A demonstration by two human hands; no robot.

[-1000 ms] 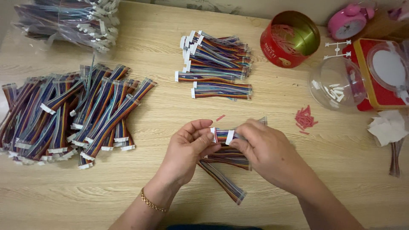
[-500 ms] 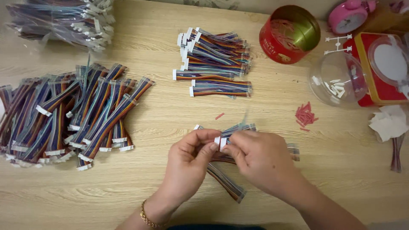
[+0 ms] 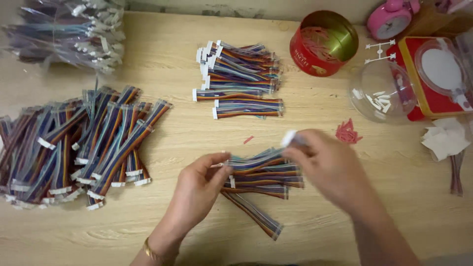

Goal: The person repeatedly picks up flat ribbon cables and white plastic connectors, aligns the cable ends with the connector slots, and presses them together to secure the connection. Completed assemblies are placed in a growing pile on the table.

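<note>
Left hand (image 3: 197, 184) pinching one end of a rainbow ribbon cable (image 3: 256, 165) above the small cable pile (image 3: 261, 184) on the table (image 3: 315, 216). Right hand (image 3: 327, 167), blurred, now drawn apart, gripping a small white connector (image 3: 289, 138), seemingly pulled off the cable.

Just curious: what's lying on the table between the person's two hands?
In the head view, rainbow ribbon cables lie between the left hand and right hand.

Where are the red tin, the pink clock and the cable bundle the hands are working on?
Red tin (image 3: 315, 58), head view: on its red side wall.
Pink clock (image 3: 389, 22), head view: on its round face.
Cable bundle (image 3: 263, 170), head view: on the striped wires between the left hand (image 3: 197, 189) and right hand (image 3: 327, 167).
</note>
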